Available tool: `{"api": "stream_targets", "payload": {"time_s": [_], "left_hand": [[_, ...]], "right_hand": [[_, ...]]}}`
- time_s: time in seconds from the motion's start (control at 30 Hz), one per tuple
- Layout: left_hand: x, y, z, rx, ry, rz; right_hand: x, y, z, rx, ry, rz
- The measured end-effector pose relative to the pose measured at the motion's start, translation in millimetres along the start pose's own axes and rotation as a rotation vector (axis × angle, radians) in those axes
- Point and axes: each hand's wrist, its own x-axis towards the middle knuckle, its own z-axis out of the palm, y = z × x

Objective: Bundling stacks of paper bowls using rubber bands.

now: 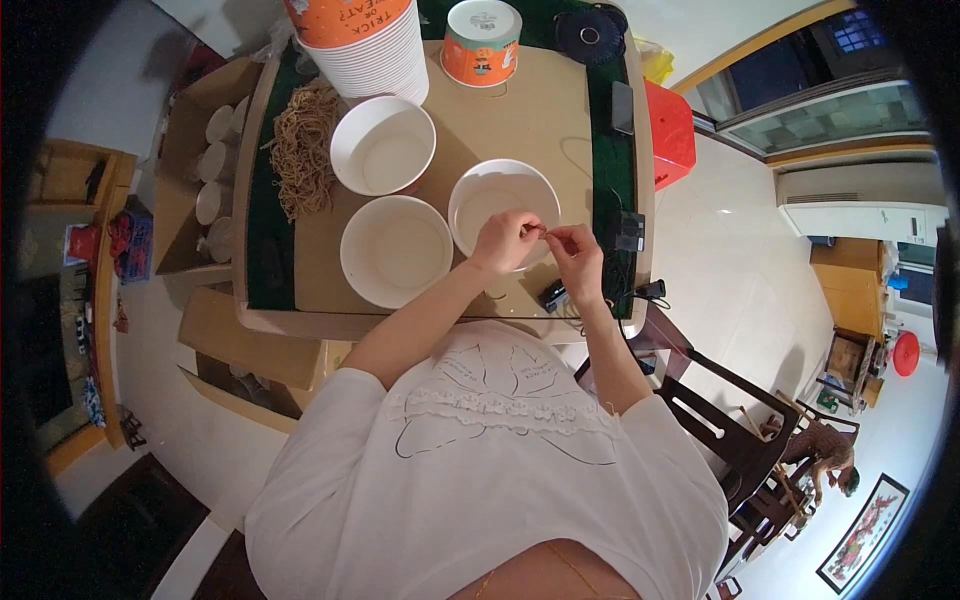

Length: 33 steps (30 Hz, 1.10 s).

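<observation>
My left hand (508, 240) and my right hand (577, 262) meet above the near rim of a white round bucket (505, 180). Their fingertips are pinched together, almost touching. Whatever sits between them is too small to make out. Two more white buckets stand to the left, one nearer (397, 252) and one farther (384, 147). Beside them lies a tangled heap of tan twine (303, 148). Behind rises a tall stack of nested paper buckets (365, 60), orange with print on top. A single orange and teal bucket (480, 60) rests upside down at the far side.
Cardboard (545, 120) covers much of the table. A phone (622, 107), a black adapter (628, 231) with cables and a small black object (553, 294) lie along the right. Cardboard boxes (190, 130) flank the left. Dark chairs (725, 420) and another person (822, 450) are at right.
</observation>
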Motion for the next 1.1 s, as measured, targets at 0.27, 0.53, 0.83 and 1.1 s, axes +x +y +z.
{"api": "stream_targets", "payload": {"time_s": [0.27, 0.53, 0.83, 1.1], "left_hand": [[2, -2, 0, -0.101, 0.008, -0.090], [2, -3, -3, -0.197, -0.070, -0.128], [3, -6, -7, -0.168, -0.190, -0.152], [3, -14, -7, -0.348, -0.177, -0.285]], "right_hand": [[0, -17, -4, -0.179, -0.031, -0.072], [0, -20, -3, -0.187, -0.036, -0.081], [-2, -20, -3, -0.258, -0.045, -0.089], [3, -28, -3, -0.310, -0.051, -0.189]]}}
